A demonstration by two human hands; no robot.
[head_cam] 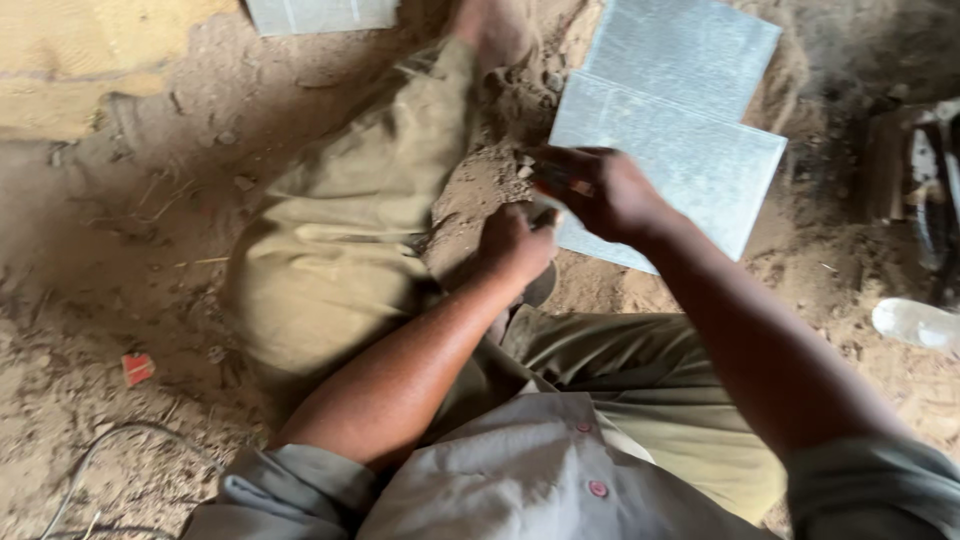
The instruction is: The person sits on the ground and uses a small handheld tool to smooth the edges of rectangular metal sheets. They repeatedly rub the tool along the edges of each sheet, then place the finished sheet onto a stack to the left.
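A person sits on a bare dirt floor [120, 230], seen from a head camera looking down over a grey shirt and olive trousers. One bent knee fills the middle of the frame.

Just right of centre, both hands meet at the lower left edge of a stack of pale grey tiles [690, 150], which lies flat on the dirt in the upper right of the frame. A further tile [320, 14] shows at the top edge, left of centre.

What could go wrong: the tiles rest on loose, uneven soil, so pressure at one edge could probably tip or crack the top one, and grit could scratch its face. The hands work close together, so a slip of the small object could nick a finger.

The right hand [600, 190] is curled, fingers closed around a small object [560, 180] with a reddish part; blur hides what it is. It hovers over the tile's near edge.

The left hand [515, 245] sits just below it, fingers bent inward and closed, pinching something pale at the tile's corner. I cannot tell whether that is the tile edge itself.

At the right edge lie a clear plastic bottle [915, 325] and dark tools. A red scrap [137, 368] and a thin wire [110, 450] lie at lower left.
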